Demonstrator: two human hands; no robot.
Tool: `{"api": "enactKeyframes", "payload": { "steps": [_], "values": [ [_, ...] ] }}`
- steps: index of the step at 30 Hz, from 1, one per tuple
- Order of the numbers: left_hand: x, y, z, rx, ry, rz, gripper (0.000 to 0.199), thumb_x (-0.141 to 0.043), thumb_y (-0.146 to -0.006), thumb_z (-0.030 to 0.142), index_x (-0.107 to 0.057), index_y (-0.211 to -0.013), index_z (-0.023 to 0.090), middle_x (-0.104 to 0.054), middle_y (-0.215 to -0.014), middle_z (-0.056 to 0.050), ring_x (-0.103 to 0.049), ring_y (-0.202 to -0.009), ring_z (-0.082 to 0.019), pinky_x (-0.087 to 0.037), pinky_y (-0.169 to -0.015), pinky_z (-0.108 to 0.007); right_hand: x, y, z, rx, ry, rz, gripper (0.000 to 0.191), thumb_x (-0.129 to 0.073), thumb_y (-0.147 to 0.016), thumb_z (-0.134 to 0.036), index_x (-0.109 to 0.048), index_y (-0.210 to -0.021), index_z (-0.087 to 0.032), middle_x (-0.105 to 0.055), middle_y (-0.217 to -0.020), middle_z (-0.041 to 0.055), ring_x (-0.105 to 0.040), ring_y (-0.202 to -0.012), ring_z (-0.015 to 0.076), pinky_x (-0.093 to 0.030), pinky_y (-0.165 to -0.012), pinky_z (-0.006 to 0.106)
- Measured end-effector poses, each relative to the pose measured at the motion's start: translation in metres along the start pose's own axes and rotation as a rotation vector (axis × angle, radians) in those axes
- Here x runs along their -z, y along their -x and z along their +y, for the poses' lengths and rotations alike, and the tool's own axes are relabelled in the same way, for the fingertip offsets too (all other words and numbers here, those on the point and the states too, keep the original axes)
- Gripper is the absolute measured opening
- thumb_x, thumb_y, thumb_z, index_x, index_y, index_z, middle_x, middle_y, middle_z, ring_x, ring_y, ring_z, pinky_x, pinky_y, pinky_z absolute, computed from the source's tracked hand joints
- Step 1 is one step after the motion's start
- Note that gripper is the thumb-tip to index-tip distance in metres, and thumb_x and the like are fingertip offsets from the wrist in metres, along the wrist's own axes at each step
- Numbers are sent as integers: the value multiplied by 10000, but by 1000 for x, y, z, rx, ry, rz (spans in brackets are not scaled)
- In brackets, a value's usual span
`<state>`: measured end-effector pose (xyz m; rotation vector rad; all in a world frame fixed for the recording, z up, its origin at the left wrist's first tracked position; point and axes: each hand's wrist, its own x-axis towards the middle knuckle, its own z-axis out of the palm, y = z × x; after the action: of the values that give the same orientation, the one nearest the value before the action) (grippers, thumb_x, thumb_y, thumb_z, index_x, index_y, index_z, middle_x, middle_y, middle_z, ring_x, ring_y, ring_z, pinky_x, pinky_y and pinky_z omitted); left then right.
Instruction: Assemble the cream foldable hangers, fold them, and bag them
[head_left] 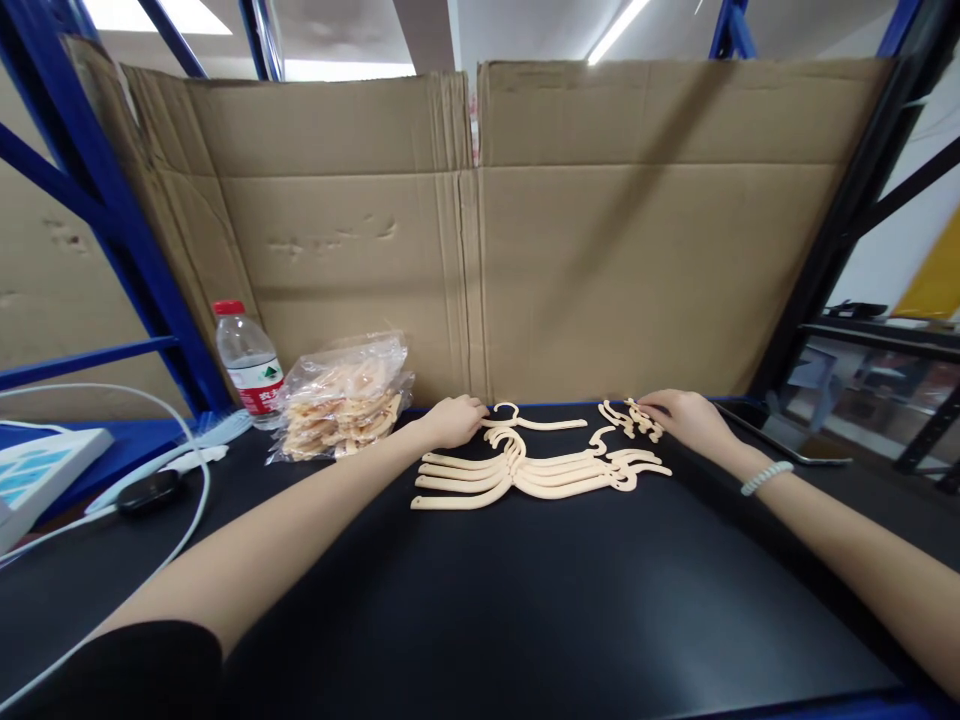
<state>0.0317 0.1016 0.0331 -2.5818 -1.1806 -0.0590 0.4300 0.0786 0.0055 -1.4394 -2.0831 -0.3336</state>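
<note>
Several beige hangers (pixel 555 480) lie overlapped in a row on the black table, hooks toward the back, with small curved pieces at their right ends. Behind them is a single hanger (pixel 551 425); my left hand (pixel 454 421) is closed on its left end. At the right, my right hand (pixel 686 418), with a pale beaded band on the wrist, has its fingertips pinched at a small group of beige curved pieces (pixel 630 420). Whether a piece is between those fingertips is too small to tell.
Bagged beige parts (pixel 345 400) and a red-capped water bottle (pixel 251 370) stand at the back left. A white cable (pixel 202 490) loops over the left side by a black device (pixel 148 493). Cardboard (pixel 637 230) walls the back; a dark flat object (pixel 787 440) lies right.
</note>
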Motion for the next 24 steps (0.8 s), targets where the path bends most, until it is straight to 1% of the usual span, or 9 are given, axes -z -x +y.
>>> {"api": "enactKeyframes", "payload": {
  "steps": [5, 8, 11, 13, 15, 17, 19, 22, 24],
  "values": [
    [-1, -5, 7, -4, 24, 41, 199, -566, -924, 287, -621, -1029, 127, -649, -1031, -65, -633, -940, -198, -529, -827, -408, 9, -3, -7, -43, -82, 174, 299, -445, -903, -346, -700, -885, -189, -705, -931, 109, -648, -863, 282, -487, -766, 398],
    [4, -4, 9, 19, 59, 79, 195, -560, -927, 292, -623, -1005, 124, -656, -982, -55, -640, -894, -184, -532, -807, -392, 14, -4, -12, -94, -163, 277, 322, -450, -896, -386, -697, -886, -180, -677, -902, 126, -634, -813, 278, -485, -740, 409],
    [11, -1, 10, 74, 99, 142, 182, -530, -940, 274, -611, -1006, 125, -670, -920, -50, -651, -825, -176, -529, -760, -360, 17, -5, -19, -166, -284, 341, 319, -495, -875, -432, -698, -875, -187, -673, -815, 107, -636, -751, 269, -488, -713, 410],
    [18, 4, 11, 119, 125, 197, 157, -503, -943, 245, -598, -1005, 137, -688, -894, -61, -662, -793, -187, -514, -712, -327, 18, -4, -25, -216, -402, 346, 313, -514, -867, -445, -689, -889, -188, -673, -723, 77, -649, -686, 248, -504, -688, 397],
    [25, 11, 13, 160, 153, 262, 141, -482, -942, 239, -583, -997, 158, -703, -894, -68, -673, -780, -201, -490, -666, -298, 20, -4, -33, -267, -546, 328, 326, -517, -865, -456, -674, -925, -176, -688, -711, 71, -667, -640, 228, -526, -640, 371],
    [31, 21, 16, 196, 182, 330, 135, -472, -943, 264, -568, -987, 181, -711, -904, -57, -678, -772, -204, -468, -631, -276, 21, -4, -41, -317, -691, 300, 348, -538, -848, -468, -660, -954, -160, -716, -796, 99, -694, -663, 229, -542, -594, 343],
    [35, 34, 22, 222, 214, 392, 128, -472, -941, 291, -555, -974, 199, -714, -897, -37, -679, -763, -196, -453, -613, -258, 23, -4, -50, -363, -811, 275, 364, -596, -805, -470, -660, -961, -148, -726, -887, 130, -711, -726, 243, -553, -580, 328],
    [32, 56, 32, 239, 267, 463, 132, -470, -937, 321, -538, -967, 212, -709, -841, -10, -671, -710, -171, -454, -603, -239, 24, -3, -65, -421, -959, 239, 366, -658, -761, -462, -680, -935, -141, -726, -910, 138, -713, -782, 244, -572, -630, 325],
    [27, 69, 39, 245, 296, 509, 140, -471, -933, 335, -532, -971, 214, -696, -803, 0, -657, -663, -158, -462, -601, -239, 25, -1, -73, -492, -1145, 194, 331, -695, -749, -433, -690, -903, -140, -723, -891, 127, -705, -800, 223, -576, -685, 312]
  ]
}}
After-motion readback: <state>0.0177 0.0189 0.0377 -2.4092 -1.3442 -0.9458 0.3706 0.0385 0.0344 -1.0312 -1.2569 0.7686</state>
